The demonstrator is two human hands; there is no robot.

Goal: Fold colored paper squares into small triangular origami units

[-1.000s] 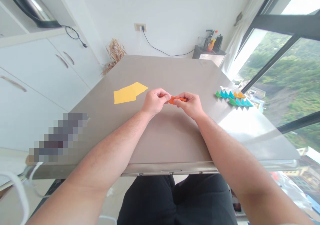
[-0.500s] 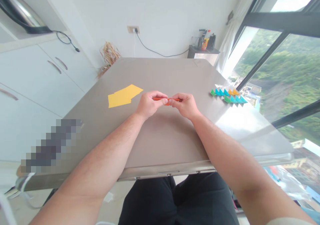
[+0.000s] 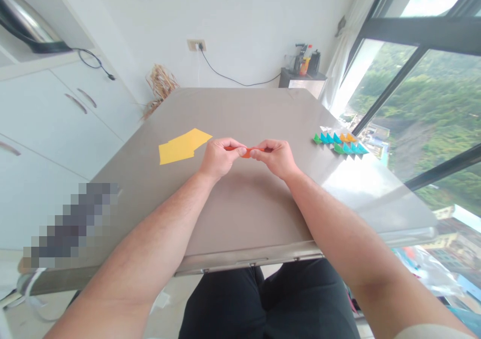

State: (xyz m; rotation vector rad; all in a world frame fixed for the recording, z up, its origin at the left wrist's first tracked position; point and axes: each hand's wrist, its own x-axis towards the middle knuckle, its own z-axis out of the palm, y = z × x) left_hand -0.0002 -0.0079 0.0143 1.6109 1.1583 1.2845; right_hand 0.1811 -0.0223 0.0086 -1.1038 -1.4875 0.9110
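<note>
Between my two hands is a small piece of folded orange paper (image 3: 247,153), held over the middle of the table. My left hand (image 3: 222,156) pinches its left end between thumb and fingers. At its right end, my right hand (image 3: 275,157) grips it the same way. Fingers cover much of the paper, so its full shape is hidden. Left of my left hand lie flat, overlapping sheets of yellow paper (image 3: 182,146). Small folded paper boats (image 3: 340,141) in green, blue and orange stand in two rows near the table's right side.
The grey table (image 3: 240,203) has its front edge close to my lap. A pixelated dark object (image 3: 71,223) is at its left edge. Windows (image 3: 443,93) run along the right. A low cabinet (image 3: 302,78) holding bottles stands beyond the far edge.
My thumbs have moved slightly apart, and more of the orange paper's middle shows between them. The view has shifted a little. Both hands still grip the paper.
</note>
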